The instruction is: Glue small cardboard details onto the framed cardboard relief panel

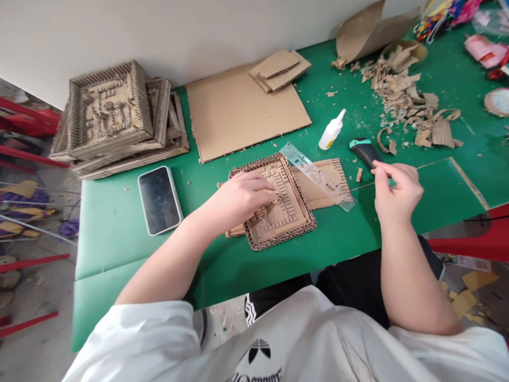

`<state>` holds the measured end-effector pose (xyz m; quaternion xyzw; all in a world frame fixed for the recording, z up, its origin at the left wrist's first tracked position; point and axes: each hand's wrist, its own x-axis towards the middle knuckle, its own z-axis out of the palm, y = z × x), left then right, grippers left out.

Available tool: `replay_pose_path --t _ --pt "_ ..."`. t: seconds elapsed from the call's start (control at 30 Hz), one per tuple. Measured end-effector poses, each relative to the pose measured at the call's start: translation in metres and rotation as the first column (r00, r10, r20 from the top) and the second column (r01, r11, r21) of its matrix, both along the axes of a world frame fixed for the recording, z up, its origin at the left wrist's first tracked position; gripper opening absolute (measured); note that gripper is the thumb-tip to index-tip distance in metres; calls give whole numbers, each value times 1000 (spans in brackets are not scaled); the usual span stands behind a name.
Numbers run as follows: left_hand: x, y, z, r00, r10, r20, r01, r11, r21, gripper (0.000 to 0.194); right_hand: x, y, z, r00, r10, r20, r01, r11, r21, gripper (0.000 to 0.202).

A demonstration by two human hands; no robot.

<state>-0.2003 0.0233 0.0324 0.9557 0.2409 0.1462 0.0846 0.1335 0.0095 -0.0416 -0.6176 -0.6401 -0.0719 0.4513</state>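
My left hand lies over a small framed cardboard relief panel. Its bent fingers press on the raised middle, and the thumb is hidden. Strips and curls of corrugated cardboard decorate the panel inside a scalloped border. My right hand is raised over the table with thumb and forefinger pinched together. The fingertips overlap the near end of a black and teal utility knife; whether they grip it or something tiny is unclear. A clear ruler lies across a ridged cardboard piece beside the panel.
A white glue bottle stands behind the ruler. A phone lies at left, near stacked cardboard frames. Behind are a flat cardboard sheet and smaller pieces. Torn scraps and a tape roll lie right.
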Motion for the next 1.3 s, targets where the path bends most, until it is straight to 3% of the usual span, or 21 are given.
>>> replay_pose_path --t 0.2,0.53,0.77,1.07,1.17,1.3 --pt "6 -4 -3 997 -37 -64 36 999 -23 34 0 2 -1 1000 16 6 -17 998 62 20" --pt "7 -2 -13 995 -65 -80 60 996 -65 32 -1 0 1 1000 -11 -2 11 1000 -20 22" --pt "9 -1 -14 1000 14 24 -14 999 -37 25 0 0 0 1000 0 4 1 1000 -20 21" --pt "13 -2 -21 999 26 -21 -25 1000 17 22 0 -1 1 1000 -1 7 2 999 -39 23" --pt "9 1 -16 997 76 2 -76 997 19 24 1 0 0 1000 0 8 0 1000 -27 22" --pt "-1 5 -9 970 242 32 -243 970 21 27 1 1 0 1000 5 11 -5 1000 -17 21"
